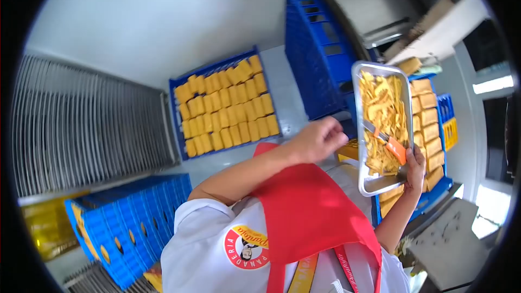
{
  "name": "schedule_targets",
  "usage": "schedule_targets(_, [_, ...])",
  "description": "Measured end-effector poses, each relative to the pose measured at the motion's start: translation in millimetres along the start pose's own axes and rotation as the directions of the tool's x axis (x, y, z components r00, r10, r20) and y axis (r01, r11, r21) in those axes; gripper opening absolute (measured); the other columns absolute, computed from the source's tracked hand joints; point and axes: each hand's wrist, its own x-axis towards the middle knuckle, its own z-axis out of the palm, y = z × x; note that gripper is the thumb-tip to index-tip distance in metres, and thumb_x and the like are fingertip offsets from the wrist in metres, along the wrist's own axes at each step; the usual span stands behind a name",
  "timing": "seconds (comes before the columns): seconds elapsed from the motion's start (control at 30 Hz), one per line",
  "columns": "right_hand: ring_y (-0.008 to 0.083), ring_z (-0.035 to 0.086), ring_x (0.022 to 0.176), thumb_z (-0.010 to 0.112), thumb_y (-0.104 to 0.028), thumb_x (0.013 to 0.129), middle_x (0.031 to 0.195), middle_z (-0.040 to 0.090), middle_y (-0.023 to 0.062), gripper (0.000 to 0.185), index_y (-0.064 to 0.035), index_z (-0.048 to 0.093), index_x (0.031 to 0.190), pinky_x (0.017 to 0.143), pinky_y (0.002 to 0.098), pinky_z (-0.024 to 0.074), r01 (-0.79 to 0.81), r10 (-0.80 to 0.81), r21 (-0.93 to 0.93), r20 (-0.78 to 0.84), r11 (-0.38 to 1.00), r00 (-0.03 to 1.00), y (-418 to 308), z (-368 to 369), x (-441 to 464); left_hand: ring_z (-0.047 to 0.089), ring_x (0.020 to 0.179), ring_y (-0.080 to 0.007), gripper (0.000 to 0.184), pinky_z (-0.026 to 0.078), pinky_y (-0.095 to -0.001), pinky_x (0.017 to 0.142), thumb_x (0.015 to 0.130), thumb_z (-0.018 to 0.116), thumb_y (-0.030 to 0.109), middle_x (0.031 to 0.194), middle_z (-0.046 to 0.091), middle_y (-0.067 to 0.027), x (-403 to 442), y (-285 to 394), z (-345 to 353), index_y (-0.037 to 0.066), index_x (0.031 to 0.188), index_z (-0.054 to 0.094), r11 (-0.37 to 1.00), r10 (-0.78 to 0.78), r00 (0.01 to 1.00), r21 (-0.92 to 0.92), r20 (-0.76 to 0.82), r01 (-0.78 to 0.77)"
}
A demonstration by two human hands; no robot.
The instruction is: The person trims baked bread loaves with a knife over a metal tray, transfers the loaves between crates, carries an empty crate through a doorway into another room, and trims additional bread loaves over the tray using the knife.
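Observation:
My right hand (416,169) grips the lower right rim of a shallow metal tray (359,124). Thin yellowish-brown strips (384,103), like bread crust trimmings, fill much of it. Across the strips lies a knife with an orange handle (396,150), its handle end close to my right thumb; whether they touch I cannot tell. My left hand (320,140) is in the air just left of the tray, apart from it, fingers curled in and nothing visible in them.
On the floor ahead, a blue crate (172,114) holds rows of golden loaves (225,105). More loaves (429,116) sit in a blue crate right of the tray. A tall blue crate (315,54) stands ahead, another stack (130,228) at lower left, beside a metal grille (92,124).

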Motion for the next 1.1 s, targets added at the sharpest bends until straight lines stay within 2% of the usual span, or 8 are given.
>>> schedule_targets(0.13, [0.0123,0.059,0.094,0.062,-0.025,0.095,0.104,0.064,0.0047,0.04,0.0015,0.057,0.124,0.081,0.0265,0.047,-0.061,0.121,0.192,-0.319,0.98,0.94,30.4,-58.2,-56.3,0.063,0.072,-0.0119,0.017,0.053,-0.0288,0.067,0.098,0.053,0.012,0.083,0.065,-0.0058,78.6,-60.3,-33.1,0.001,0.108,0.06,0.972,-0.232,0.972,-0.049,-0.039,0.23])
schedule_targets(0.37, [0.0137,0.058,0.082,0.062,-0.025,0.096,0.098,0.063,0.0036,0.034,-0.0017,0.06,0.121,0.071,0.03,0.0477,-0.122,0.23,0.201,-0.698,0.972,0.678,123.9,-90.5,-89.0,0.064,0.076,-0.0181,0.023,0.055,-0.0284,0.065,0.092,0.053,0.001,0.089,0.064,-0.0115,248.0,-67.9,-52.2,-0.005,0.114,0.058,0.882,-0.329,0.926,-0.41,-0.188,0.23])
schedule_targets(0.53, [0.0136,0.059,0.086,0.061,-0.028,0.097,0.1,0.063,0.0042,0.035,-0.0007,0.06,0.118,0.075,0.0282,0.0478,-0.131,0.252,0.223,-0.694,0.966,0.674,135.4,-83.0,-83.5,0.066,0.095,-0.0405,0.023,0.052,-0.0404,0.081,0.083,0.055,0.012,0.099,0.068,-0.0271,329.8,-111.2,-40.7,-0.003,0.096,0.067,0.95,-0.263,0.854,0.033,-0.448,0.31])
schedule_targets(0.67, [0.0141,0.06,0.087,0.059,-0.027,0.098,0.103,0.064,0.0063,0.037,0.0015,0.058,0.121,0.077,0.0293,0.0485,-0.192,0.243,0.153,-0.701,0.97,0.671,128.3,-100.0,-73.5,0.064,0.105,-0.0411,0.033,0.051,-0.0439,0.09,0.087,0.055,0.019,0.109,0.065,-0.0304,365.6,-127.8,-25.5,-0.009,0.103,0.063,0.899,-0.271,0.843,0.19,-0.465,0.393])
schedule_targets(0.77, [0.0161,0.059,0.094,0.058,-0.029,0.098,0.111,0.064,0.0103,0.047,0.0057,0.054,0.128,0.081,0.0323,0.0486,-0.463,0.143,-0.185,-0.797,0.867,0.586,133.3,-125.1,-71.1,0.064,0.104,-0.0426,0.049,0.051,-0.0437,0.09,0.09,0.053,0.024,0.11,0.064,-0.0323,396.2,-151.3,-20.6,-0.016,0.118,0.051,0.835,-0.36,0.862,0.29,-0.357,0.468])
schedule_targets(0.83, [0.0153,0.058,0.096,0.058,-0.029,0.098,0.111,0.062,0.0117,0.046,0.0046,0.054,0.129,0.083,0.0309,0.048,-0.574,-0.24,-0.521,-0.836,0.631,0.494,124.8,-132.9,-58.7,0.065,0.104,-0.042,0.065,0.052,-0.0424,0.088,0.092,0.052,0.032,0.108,0.065,-0.0321,417.0,-175.7,-20.4,-0.019,0.129,0.036,0.789,-0.416,0.883,0.398,-0.217,0.469])
schedule_targets(0.97, [0.0148,0.057,0.097,0.059,-0.023,0.098,0.112,0.06,0.0112,0.041,0.0028,0.055,0.13,0.084,0.0289,0.0474,-0.506,-0.162,-0.447,-0.845,0.737,0.51,39.8,-79.1,-9.7,0.065,0.109,-0.0354,0.086,0.052,-0.0387,0.091,0.087,0.059,0.052,0.116,0.065,-0.0283,397.4,-143.5,-25.0,-0.015,0.133,0.031,0.719,-0.665,0.734,0.147,-0.138,0.679])
schedule_targets(1.1, [0.0139,0.057,0.093,0.062,-0.016,0.097,0.106,0.06,0.007,0.034,0.0015,0.059,0.126,0.081,0.0276,0.0471,0.008,-0.198,-0.243,-0.772,0.97,0.604,-9.7,-12.3,28.4,0.062,0.115,-0.0334,0.088,0.049,-0.0382,0.097,0.084,0.062,0.057,0.123,0.062,-0.0266,366.2,-132.6,-35.3,-0.012,0.131,0.037,0.612,-0.599,0.706,0.354,-0.377,0.708])
